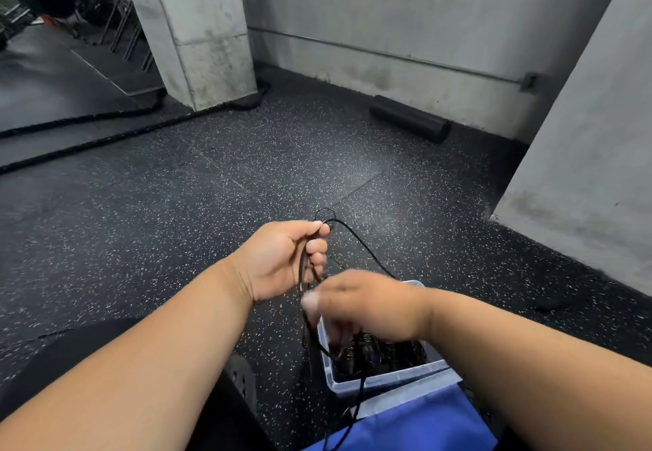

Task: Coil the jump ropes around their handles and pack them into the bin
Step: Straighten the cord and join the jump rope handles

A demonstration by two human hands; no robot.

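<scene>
My left hand point(282, 260) is raised over the floor and grips a bunch of thin black jump rope point(356, 239), with a small loop sticking out above the fingers. Strands hang down past the palm. My right hand point(367, 306) is blurred just below and to the right, above the clear plastic bin point(381, 382); its fingers curl near the hanging strands, but the grip is unclear. Dark coiled ropes lie inside the bin. One strand trails down over the bin's front rim toward me.
A blue lid or bag point(416, 426) lies in front of the bin. A black foam roller point(411, 119) rests by the back wall. Thick battle ropes point(106, 133) run across the speckled rubber floor from the concrete pillar point(197, 27). Another wall point(582, 151) stands at right.
</scene>
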